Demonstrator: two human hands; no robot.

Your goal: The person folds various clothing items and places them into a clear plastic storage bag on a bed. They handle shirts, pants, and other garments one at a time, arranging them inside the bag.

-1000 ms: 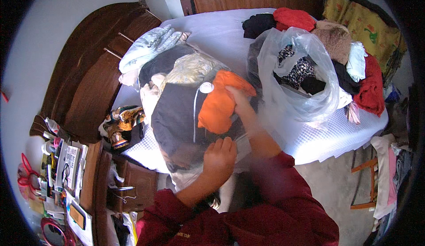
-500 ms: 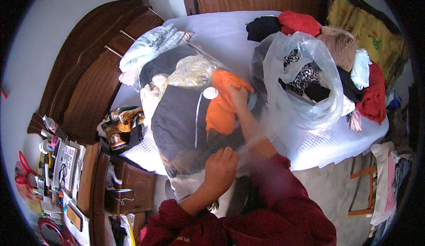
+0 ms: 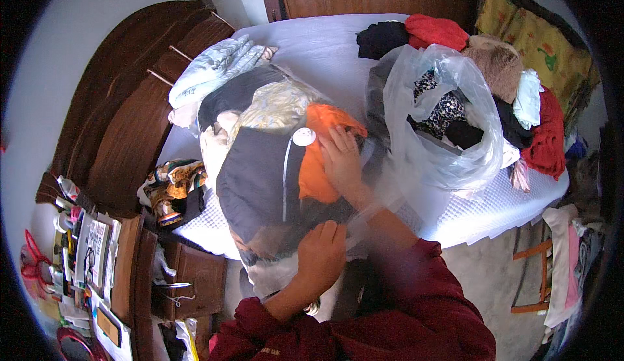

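A clear plastic storage bag with a white round valve [image 3: 303, 137] lies on the bed. It is filled with a dark garment [image 3: 257, 172], a pale yellow patterned cloth [image 3: 281, 104] and an orange garment [image 3: 316, 172]. My right hand [image 3: 342, 163] rests on the orange garment, fingers spread and flat. Hazy plastic film crosses my right forearm; whether the hand is inside the bag I cannot tell. Closer to me, my left hand [image 3: 322, 250] is closed around the near edge of the plastic bag.
To the right stands a second clear bag [image 3: 478, 166], its mouth open, with dark floral clothing. Around it lie a red garment [image 3: 437, 33], a brown fuzzy item [image 3: 494, 59] and other clothes. A cluttered desk [image 3: 133, 276] is at left, a wooden frame [image 3: 536, 276] at right.
My right hand has drawn slightly back toward me; its fingers, earlier curled on the orange garment's far right part, now lie spread out. My left hand keeps its hold.
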